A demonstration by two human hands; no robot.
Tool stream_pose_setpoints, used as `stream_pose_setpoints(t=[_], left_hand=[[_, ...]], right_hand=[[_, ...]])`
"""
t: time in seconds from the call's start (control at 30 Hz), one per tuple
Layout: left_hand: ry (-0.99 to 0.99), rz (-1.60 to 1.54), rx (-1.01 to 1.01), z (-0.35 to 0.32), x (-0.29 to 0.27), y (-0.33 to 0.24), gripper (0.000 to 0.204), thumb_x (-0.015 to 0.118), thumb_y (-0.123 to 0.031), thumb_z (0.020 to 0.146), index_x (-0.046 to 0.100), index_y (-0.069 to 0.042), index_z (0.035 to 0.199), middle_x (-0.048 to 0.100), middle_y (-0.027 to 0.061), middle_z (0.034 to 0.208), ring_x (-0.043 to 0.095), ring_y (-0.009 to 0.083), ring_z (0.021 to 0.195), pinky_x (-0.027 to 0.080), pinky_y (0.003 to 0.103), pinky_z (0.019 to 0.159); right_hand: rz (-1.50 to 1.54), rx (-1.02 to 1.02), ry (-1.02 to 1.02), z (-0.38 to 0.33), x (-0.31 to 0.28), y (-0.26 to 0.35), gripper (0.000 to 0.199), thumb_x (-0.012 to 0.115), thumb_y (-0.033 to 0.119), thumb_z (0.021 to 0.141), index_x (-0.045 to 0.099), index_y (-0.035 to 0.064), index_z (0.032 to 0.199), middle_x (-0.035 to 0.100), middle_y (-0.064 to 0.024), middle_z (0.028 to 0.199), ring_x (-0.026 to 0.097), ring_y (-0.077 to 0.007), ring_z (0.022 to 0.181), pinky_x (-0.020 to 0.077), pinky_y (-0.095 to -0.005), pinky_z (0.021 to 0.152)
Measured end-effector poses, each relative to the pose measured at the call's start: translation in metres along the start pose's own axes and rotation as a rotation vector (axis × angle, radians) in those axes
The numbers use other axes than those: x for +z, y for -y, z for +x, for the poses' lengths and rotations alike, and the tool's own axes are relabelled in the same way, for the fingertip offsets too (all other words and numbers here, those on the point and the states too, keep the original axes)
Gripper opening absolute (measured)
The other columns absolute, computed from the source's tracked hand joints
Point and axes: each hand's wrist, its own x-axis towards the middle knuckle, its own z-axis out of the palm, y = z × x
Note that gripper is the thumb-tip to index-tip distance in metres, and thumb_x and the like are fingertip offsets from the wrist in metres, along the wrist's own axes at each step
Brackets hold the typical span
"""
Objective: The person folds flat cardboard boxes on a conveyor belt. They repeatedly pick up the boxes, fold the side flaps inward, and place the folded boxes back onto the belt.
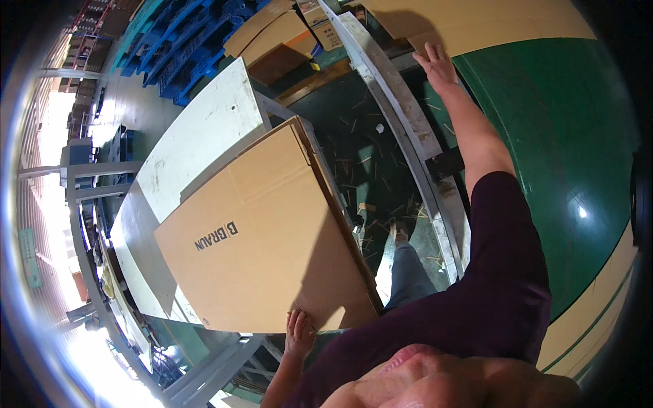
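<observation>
A stack of flattened brown cardboard cartons [252, 224] with dark printing lies on a white table, left of my body. My left hand [299, 333] rests at its near edge, fingers lying on the top carton and holding nothing that shows. My right arm reaches far forward. At its end my right hand [437, 68], fingers spread, is beside the edge of another flat cardboard sheet [490, 27] on the green conveyor belt [551, 129]. Whether those fingertips touch the sheet I cannot tell.
The white table [197, 129] extends beyond the stack. A metal conveyor rail [401, 122] runs between table and belt. Cardboard scraps litter the floor [360, 163]. Blue pallets [194, 47] and brown cartons [275, 41] stand at the back. More cardboard [578, 333] lies near right.
</observation>
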Motion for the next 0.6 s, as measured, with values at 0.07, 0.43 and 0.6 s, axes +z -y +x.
stream_pose_setpoints(t=[0.07, 0.43, 0.6], left_hand=[[-0.009, 0.006, 0.009, 0.002, 0.0, 0.003, 0.053, 0.068, -0.014, 0.067, 0.05, -0.001, 0.116, 0.04, 0.0171, 0.129, 0.034, 0.0388, 0.125, 0.031, 0.057, 0.103], [-0.153, 0.075, 0.165, -0.003, 0.013, 0.022, 0.053, 0.063, -0.029, 0.077, 0.05, -0.002, 0.121, 0.04, 0.0166, 0.134, 0.036, 0.0361, 0.126, 0.03, 0.052, 0.104], [-0.232, 0.139, 0.26, 0.008, 0.014, 0.026, 0.056, 0.063, -0.032, 0.077, 0.05, -0.002, 0.123, 0.043, 0.016, 0.133, 0.038, 0.0344, 0.126, 0.032, 0.05, 0.104]], right_hand=[[0.1, -0.033, -0.018, 0.007, 0.0, -0.009, 0.044, 0.047, 0.006, 0.084, 0.048, 0.0173, 0.127, 0.045, -0.0108, 0.132, 0.048, -0.0308, 0.117, 0.042, -0.0386, 0.096], [0.334, -0.025, -0.443, -0.146, -0.171, -0.036, 0.028, 0.048, 0.0, 0.08, 0.057, 0.0057, 0.106, 0.063, -0.016, 0.1, 0.061, -0.0337, 0.089, 0.0505, -0.0407, 0.077], [0.42, -0.06, -0.703, -0.332, -0.333, 0.004, 0.019, 0.061, -0.001, 0.079, 0.061, 0.0038, 0.097, 0.066, -0.0121, 0.093, 0.064, -0.0278, 0.081, 0.0516, -0.0358, 0.069]])
